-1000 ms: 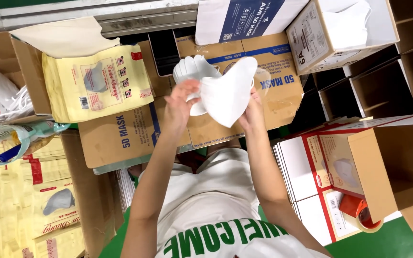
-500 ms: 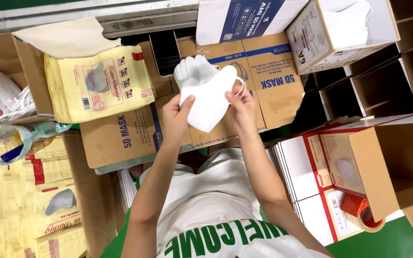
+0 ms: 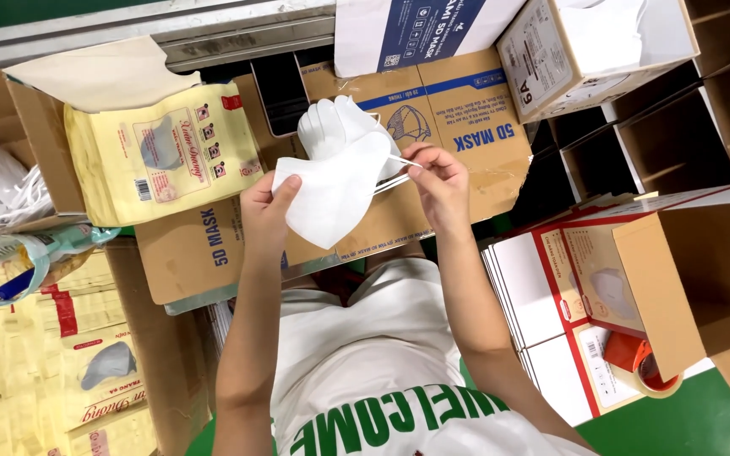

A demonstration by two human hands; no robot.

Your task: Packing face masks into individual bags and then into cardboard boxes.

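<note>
Best to keep the left hand pinching the white mask by its edge above the flat cardboard, right hand gripping 2 ear straps, pulling gently without creasing.

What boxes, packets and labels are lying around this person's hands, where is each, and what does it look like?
Yellow packet: upper left, flat pouch with mask picture and barcode.
Flat brown carton: under the hands, blue print and mask drawing.
White-and-blue box: top centre.
Open brown box: top right, white label on its side.
Red-and-white boxes: stacked at right.
Yellow packet pile: lower left.
White masks: held in left hand, right hand.
</note>
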